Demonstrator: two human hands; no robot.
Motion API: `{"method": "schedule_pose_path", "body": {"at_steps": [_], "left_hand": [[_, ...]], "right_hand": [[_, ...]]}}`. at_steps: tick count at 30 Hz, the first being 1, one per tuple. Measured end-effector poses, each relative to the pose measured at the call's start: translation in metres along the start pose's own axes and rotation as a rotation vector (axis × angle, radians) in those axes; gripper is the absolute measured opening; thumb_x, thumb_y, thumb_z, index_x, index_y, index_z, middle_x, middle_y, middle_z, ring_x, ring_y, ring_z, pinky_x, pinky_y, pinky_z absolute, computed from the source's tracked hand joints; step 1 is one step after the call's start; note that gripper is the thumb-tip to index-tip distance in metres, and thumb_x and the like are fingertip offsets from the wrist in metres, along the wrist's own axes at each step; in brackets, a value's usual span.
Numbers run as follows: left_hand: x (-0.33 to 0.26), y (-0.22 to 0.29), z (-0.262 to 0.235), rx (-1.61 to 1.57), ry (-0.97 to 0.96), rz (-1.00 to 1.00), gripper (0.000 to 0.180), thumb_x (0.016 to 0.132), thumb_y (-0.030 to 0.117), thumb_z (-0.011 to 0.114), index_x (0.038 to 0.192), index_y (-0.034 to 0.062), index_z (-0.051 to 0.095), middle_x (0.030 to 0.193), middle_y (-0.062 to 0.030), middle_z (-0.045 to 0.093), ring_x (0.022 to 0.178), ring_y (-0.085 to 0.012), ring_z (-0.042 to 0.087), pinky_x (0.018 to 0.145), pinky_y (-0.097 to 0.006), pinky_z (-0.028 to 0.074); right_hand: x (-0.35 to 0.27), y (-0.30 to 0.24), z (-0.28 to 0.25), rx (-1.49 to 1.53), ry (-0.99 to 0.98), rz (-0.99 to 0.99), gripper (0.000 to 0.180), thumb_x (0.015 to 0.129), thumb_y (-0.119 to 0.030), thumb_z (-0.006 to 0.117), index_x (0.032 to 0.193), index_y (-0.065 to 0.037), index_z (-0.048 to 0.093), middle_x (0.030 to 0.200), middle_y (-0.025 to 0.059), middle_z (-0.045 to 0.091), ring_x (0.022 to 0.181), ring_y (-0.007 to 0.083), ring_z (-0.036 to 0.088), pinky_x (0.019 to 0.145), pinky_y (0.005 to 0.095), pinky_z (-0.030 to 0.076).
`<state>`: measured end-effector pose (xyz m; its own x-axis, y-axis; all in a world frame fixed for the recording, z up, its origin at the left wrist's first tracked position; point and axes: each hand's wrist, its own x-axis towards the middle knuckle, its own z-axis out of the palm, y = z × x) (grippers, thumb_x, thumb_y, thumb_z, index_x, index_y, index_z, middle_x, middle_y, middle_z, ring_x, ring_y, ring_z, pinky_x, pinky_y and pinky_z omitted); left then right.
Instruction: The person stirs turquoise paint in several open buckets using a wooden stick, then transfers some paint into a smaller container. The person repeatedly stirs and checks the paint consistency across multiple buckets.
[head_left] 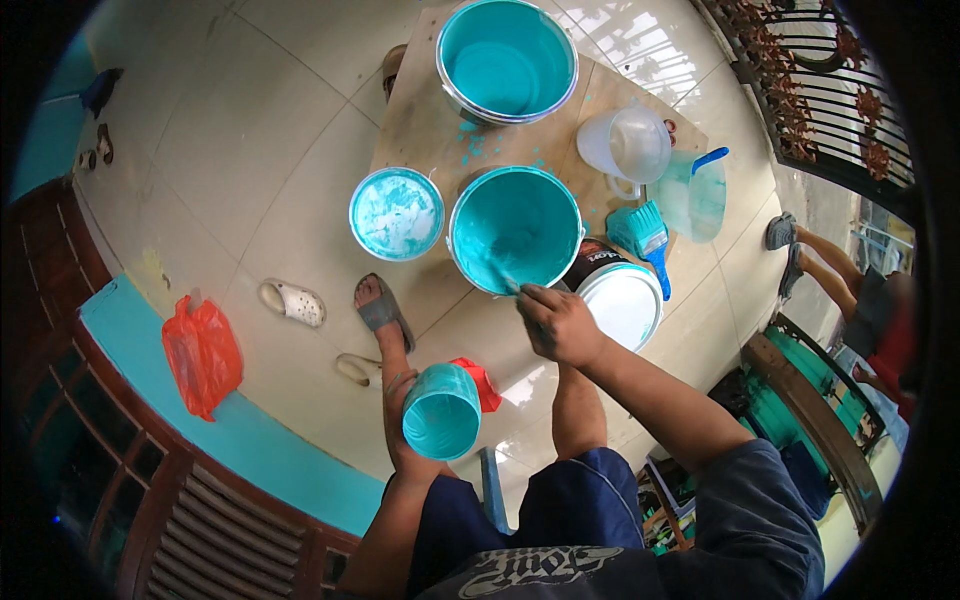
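My left hand point(396, 412) is wrapped around a teal-smeared plastic cup point(441, 425), tilted so that its paint-streaked inside shows. My right hand point(562, 328) reaches to the near rim of a bucket point(515, 230) of teal paint. Its closed fingers grip a thin stirring stick point(511, 285) whose lower end goes into the bucket; how deep it goes I cannot tell. Left of this bucket lies a round lid point(396, 214) smeared with white and teal. A white-lidded paint tub point(620, 305) sits close by my right hand.
A larger paint bucket point(507, 60) stands at the far end of the wooden board point(420, 130). A clear jug point(625, 145), a teal-stained container point(690, 200) and a blue-handled brush point(640, 238) are at the right. A red plastic bag point(202, 355) and a clog point(292, 302) lie on the left.
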<state>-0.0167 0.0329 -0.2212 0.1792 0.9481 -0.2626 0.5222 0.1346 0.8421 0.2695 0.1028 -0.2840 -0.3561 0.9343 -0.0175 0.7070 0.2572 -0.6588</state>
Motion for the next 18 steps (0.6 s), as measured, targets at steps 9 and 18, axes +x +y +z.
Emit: {"method": "schedule_pose_path", "body": {"at_steps": [9,18], "left_hand": [[0.0,-0.001,-0.005,-0.064,0.027,-0.02,0.085,0.072,0.008,0.085,0.141,0.0026,0.036,0.135,-0.0166,0.048,0.125,-0.0305,0.05,0.105,-0.043,0.042],[-0.006,0.0,0.003,-0.06,0.013,-0.028,0.086,0.074,0.009,0.085,0.143,0.0033,0.033,0.139,-0.0168,0.045,0.129,-0.0305,0.047,0.107,-0.043,0.041]], "right_hand": [[0.069,0.053,-0.025,0.0,0.4,0.173,0.025,0.074,0.001,0.069,0.1,-0.001,0.067,0.102,0.0173,0.069,0.083,0.037,0.068,0.069,0.0418,0.057],[0.009,0.008,-0.011,-0.004,0.047,0.142,0.029,0.074,-0.002,0.068,0.102,0.003,0.064,0.108,0.0232,0.066,0.078,0.0366,0.069,0.068,0.0409,0.058]]}}
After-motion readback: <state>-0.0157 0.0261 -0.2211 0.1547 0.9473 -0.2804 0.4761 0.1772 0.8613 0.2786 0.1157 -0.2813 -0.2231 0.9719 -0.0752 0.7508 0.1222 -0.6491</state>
